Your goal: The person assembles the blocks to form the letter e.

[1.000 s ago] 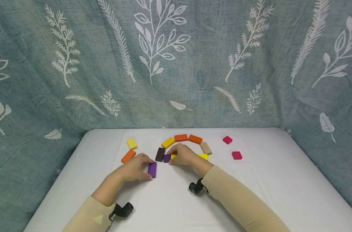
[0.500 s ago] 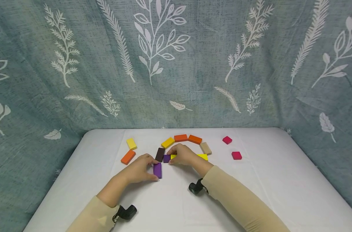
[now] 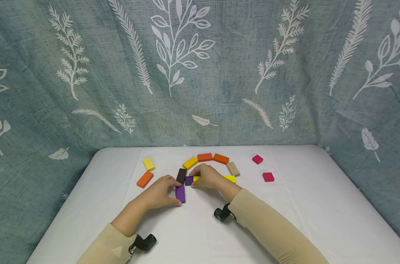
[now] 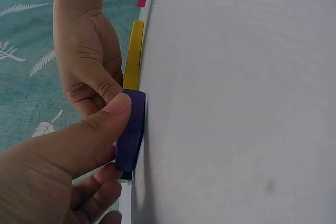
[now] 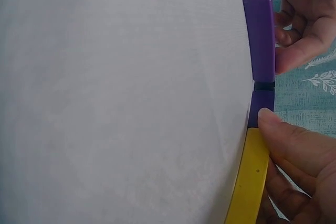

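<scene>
My left hand (image 3: 158, 192) pinches a long purple block (image 3: 180, 193) by its ends, thumb at the near end and a fingertip at the far end. That far end sits right at the near end of a dark brown block (image 3: 181, 176). A smaller purple block (image 3: 189, 180) lies just right of them, pinched between the thumb and fingers of my right hand (image 3: 208, 176). In the right wrist view, a yellow block (image 5: 249, 174) adjoins the small purple block, with the right thumb close to their joint. From above, my right hand covers part of the yellow row.
A yellow block (image 3: 190, 162), two orange blocks (image 3: 205, 157) and a tan block (image 3: 233, 169) curve behind the right hand. Left of them lie a yellow block (image 3: 149, 164) and an orange block (image 3: 145, 179). Two red blocks (image 3: 268, 177) lie at the right on the white tablecloth (image 3: 318, 205).
My left hand has slid the long purple block to the right, bringing its far end up to the dark brown block. The right hand has stayed in place.
</scene>
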Demonstrator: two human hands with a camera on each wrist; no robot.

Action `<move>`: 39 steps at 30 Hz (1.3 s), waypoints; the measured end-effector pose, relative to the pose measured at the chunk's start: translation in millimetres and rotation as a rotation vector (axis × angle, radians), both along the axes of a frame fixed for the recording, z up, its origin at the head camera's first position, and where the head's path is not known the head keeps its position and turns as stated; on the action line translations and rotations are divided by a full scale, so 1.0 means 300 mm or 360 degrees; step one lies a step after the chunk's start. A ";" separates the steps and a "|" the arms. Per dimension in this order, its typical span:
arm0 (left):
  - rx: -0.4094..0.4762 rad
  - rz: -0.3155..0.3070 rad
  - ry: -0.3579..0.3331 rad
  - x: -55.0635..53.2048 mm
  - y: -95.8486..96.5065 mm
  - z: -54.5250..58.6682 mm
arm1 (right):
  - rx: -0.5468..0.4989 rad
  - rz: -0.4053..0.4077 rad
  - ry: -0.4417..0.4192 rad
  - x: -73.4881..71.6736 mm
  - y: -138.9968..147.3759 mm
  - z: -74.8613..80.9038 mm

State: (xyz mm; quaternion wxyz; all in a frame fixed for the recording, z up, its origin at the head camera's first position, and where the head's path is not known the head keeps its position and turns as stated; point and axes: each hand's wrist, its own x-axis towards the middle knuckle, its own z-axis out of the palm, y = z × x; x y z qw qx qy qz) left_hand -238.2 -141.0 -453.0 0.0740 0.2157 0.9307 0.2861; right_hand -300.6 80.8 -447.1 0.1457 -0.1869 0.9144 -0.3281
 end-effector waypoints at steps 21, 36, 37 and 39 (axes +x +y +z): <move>0.0002 0.0029 0.0048 -0.005 0.006 -0.019 | -0.0008 -0.0014 -0.0006 0.005 -0.003 0.003; 0.0008 0.0070 0.0031 -0.001 0.004 -0.018 | 0.0012 -0.0007 0.0011 0.005 -0.002 0.003; 0.0009 0.0070 0.0031 -0.001 0.002 -0.018 | 0.0011 -0.0005 0.0012 0.004 -0.002 0.002; 0.0016 0.0075 0.0034 -0.001 -0.006 -0.015 | 0.0007 -0.0004 0.0011 0.004 -0.002 0.002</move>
